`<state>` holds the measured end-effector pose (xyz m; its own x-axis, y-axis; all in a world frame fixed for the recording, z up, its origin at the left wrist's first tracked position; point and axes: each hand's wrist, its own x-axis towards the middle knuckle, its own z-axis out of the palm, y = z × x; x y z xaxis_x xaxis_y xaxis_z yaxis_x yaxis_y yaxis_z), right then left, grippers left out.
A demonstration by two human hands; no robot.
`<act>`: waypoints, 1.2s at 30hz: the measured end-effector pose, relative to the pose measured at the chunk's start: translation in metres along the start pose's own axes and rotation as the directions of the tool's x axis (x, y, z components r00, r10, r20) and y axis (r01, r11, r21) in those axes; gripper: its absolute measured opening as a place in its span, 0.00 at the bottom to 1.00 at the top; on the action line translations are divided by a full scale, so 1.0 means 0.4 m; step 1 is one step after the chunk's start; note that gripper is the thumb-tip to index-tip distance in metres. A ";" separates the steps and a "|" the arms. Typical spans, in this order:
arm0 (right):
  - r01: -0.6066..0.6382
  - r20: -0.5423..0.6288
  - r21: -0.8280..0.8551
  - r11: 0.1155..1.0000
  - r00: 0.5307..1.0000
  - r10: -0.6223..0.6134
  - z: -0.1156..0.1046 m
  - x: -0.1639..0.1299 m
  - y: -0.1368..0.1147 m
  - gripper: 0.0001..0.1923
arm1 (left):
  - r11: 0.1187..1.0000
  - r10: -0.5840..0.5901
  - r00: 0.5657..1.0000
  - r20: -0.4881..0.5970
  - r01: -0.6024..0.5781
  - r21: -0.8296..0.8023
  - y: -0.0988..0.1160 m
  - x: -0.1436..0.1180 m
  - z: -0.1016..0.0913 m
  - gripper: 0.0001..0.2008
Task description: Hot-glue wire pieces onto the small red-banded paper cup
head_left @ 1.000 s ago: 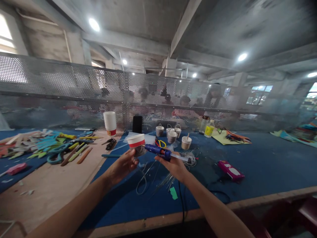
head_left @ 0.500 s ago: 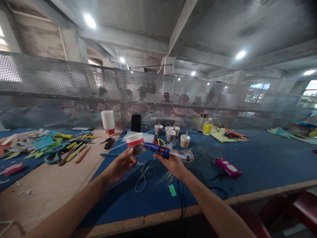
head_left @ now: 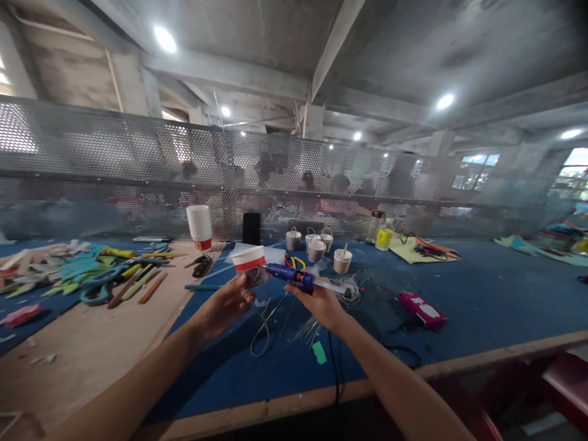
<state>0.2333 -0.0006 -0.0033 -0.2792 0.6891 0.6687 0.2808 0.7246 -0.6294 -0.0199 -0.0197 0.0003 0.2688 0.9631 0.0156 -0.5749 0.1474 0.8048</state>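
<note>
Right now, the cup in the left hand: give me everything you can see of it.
The paper cup is white with a red band under its rim and a darker, greyish lower body; detail there is blurred. It looks like thin paper. The left hand holds it from below and behind, lifted off the blue table, roughly upright and tilted slightly. The nozzle of the blue glue gun, held in the right hand, points at its right side and seems to touch it.

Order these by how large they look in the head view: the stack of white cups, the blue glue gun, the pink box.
1. blue glue gun, nearest to the camera
2. stack of white cups
3. pink box, close to the stack, so unsure
</note>
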 end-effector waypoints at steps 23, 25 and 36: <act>-0.049 0.006 0.000 0.999 0.999 0.049 -0.007 0.002 -0.009 0.18 | 0.998 -0.036 0.999 0.040 0.038 -0.055 0.005 -0.004 0.003 0.12; -0.064 0.005 -0.015 0.998 0.998 0.064 -0.009 0.003 -0.014 0.17 | 0.998 -0.035 0.999 0.028 0.037 -0.054 0.005 -0.005 0.003 0.13; -0.076 -0.007 -0.015 0.997 0.997 0.076 -0.011 0.004 -0.010 0.17 | 0.998 -0.029 0.999 0.043 0.032 -0.061 0.005 -0.004 -0.001 0.13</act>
<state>0.2358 -0.0024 0.0022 -0.2506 0.7423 0.6214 0.3151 0.6695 -0.6727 -0.0218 -0.0207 0.0014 0.3180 0.9479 0.0176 -0.6121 0.1911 0.7673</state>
